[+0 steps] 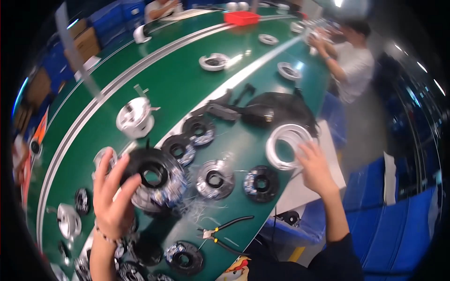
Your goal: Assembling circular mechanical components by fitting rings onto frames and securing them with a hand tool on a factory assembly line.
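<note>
At a green worktop (187,89), the left hand (112,199) holds up a black ring-shaped part (152,175) wrapped with wire, fingers curled around its left rim, just above the near-left stretch of the surface. The right hand (315,168) grips a white ring (287,145) with its fingertips at the worktop's right edge, beside a black bag (276,110). Similar black wound rings (215,179) lie between the hands, closely spaced, leaving little bare surface. Pliers (225,232) rest near the near edge. Farther along, the green surface opens up, with white housings (136,118) well apart. Another person (349,61) works at the far right.
</note>
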A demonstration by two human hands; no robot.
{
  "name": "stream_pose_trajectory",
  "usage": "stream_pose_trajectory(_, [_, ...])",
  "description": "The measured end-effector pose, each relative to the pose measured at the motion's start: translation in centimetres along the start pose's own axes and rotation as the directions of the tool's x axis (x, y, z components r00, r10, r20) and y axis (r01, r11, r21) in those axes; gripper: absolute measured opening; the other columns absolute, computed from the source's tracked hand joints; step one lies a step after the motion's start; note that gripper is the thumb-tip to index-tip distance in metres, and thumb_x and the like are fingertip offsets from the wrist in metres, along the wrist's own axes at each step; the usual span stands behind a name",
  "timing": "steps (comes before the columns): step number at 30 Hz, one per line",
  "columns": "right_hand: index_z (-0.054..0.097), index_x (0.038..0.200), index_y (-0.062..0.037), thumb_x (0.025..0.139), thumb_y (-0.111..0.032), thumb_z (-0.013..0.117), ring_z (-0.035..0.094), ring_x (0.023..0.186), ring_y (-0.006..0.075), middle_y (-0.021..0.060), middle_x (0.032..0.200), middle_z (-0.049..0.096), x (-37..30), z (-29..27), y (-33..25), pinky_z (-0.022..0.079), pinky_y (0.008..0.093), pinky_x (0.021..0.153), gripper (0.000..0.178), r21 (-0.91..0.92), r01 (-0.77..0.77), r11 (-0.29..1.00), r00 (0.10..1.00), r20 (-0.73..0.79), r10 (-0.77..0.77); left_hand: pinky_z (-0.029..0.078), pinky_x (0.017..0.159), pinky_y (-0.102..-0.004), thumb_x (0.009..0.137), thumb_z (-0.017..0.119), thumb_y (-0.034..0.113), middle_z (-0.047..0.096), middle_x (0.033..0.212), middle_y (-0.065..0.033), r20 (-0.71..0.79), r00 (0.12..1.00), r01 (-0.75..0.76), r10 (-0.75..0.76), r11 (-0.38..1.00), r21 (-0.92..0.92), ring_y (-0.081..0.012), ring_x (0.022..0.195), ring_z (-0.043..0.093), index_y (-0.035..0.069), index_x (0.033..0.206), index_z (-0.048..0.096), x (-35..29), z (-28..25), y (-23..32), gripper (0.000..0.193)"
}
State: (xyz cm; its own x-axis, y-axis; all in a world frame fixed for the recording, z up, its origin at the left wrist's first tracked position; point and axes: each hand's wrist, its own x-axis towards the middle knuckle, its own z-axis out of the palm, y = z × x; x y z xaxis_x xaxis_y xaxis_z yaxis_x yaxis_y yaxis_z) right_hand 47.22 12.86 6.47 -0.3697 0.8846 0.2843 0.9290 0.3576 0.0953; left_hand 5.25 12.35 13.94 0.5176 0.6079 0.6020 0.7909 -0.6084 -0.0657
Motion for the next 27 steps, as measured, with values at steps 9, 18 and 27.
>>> stream_pose_trajectory(9, [0.057, 0.072, 0.0003, 0.06, 0.003, 0.066, 0.053, 0.065, 0.0308, 0.0145, 0.068, 0.054, -0.8, -1.9, 0.5, 0.043, 0.0376, 0.059, 0.015, 0.243, 0.021, 0.97, 0.998, -0.056, -0.008, 0.041, 0.04, -0.0208, 0.06, 0.06, 0.008, 0.06, 0.101, -0.0194, 0.138, 0.952, 0.275, -0.274, 0.961, 0.01, -0.0142, 0.053, 0.057, 0.011, 0.09, 0.067, -16.1, -8.5, 7.1, 0.031])
stream_pose_trajectory(18, [0.057, 0.069, -0.0015, 0.061, -0.007, 0.057, 0.053, 0.059, 0.0253, 0.0123, 0.066, 0.056, 0.9, -5.9, -17.9, 0.046, 0.0366, 0.066, 0.009, 0.608, 0.621, 0.495, 0.781, -0.534, -0.323, 0.053, 0.066, -0.0266, 0.063, 0.057, -0.003, 0.062, 0.1, -0.0133, -0.089, 0.891, 0.438, -0.445, 0.894, -0.091, -0.022, 0.077, 0.064, 0.002, 0.091, 0.063, -17.9, -6.3, 10.8, 0.029])
stream_pose_trajectory(27, [0.065, 0.08, -0.0078, 0.06, -0.013, 0.073, 0.043, 0.047, 0.011, -0.0035, 0.053, 0.043, 1.8, -6.5, -32.7, 0.044, 0.0472, 0.086, 0.022, 0.657, 0.747, 0.1, 0.615, -0.626, -0.479, 0.05, 0.069, -0.0287, 0.059, 0.063, -0.001, 0.062, 0.09, -0.018, -0.566, 0.384, 0.621, -0.729, 0.658, -0.425, -0.0274, 0.075, 0.063, -0.002, 0.084, 0.063, -17.9, -3.0, 13.8, 0.025])
